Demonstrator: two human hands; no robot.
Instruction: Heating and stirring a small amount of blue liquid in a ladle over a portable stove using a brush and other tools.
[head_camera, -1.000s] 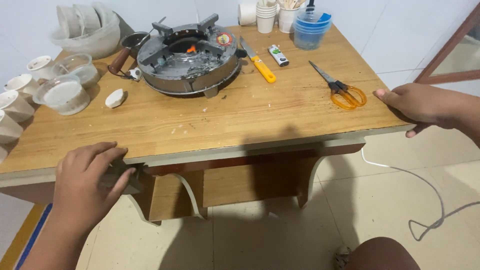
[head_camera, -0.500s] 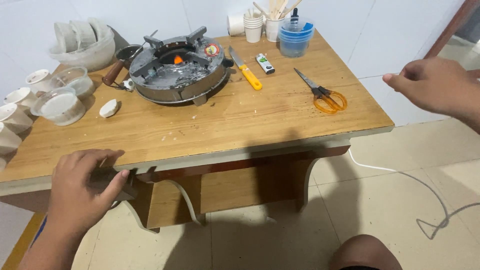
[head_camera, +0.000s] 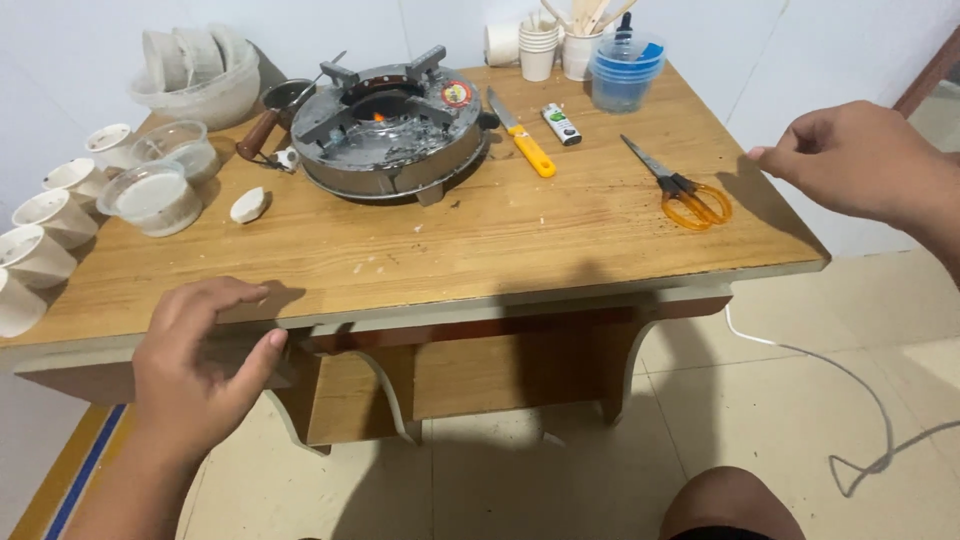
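A wooden table stands in front of me. My left hand is at its front left edge, fingers spread, fingertips over the top and thumb under the rim, holding nothing. My right hand hovers in the air off the table's right edge, loosely curled and empty, nearest the orange-handled scissors. A round metal stove with a small flame in its middle sits at the back of the table.
A yellow-handled knife and a lighter lie right of the stove. Blue tubs and paper cups stand at the back. White cups and plastic containers crowd the left. A white cable trails on the floor.
My left hand has loosened from gripping the table edge and its fingers have spread. My right hand lifted off the right edge a second ago and now hovers.
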